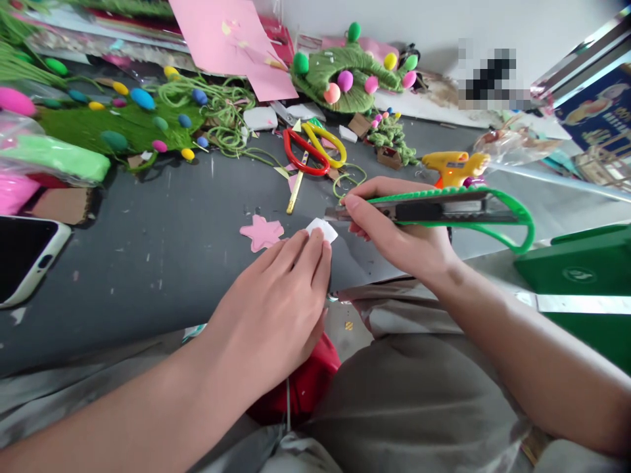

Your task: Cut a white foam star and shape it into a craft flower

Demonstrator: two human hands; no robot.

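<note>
My right hand (399,236) grips a green utility knife (444,207), its blade pointing left. The blade tip is at the upper edge of a small white piece (323,230), perhaps paper or foam; whether it touches is hard to tell. Fingers of my left hand (280,295) are close together and hold that piece at the table's near edge; part of it is hidden under them. Just left of the fingertips lies a pink star (262,232). Scissors (313,151) with red and yellow handles and a yellow pencil (297,187) lie beyond.
Behind stand green yarn trees (345,79) with coloured balls. A yellow glue gun (453,167) rests at right, a phone (29,256) at left. Pink paper (241,46) leans at the back. Beside the dark table (162,263) is a green box (582,269).
</note>
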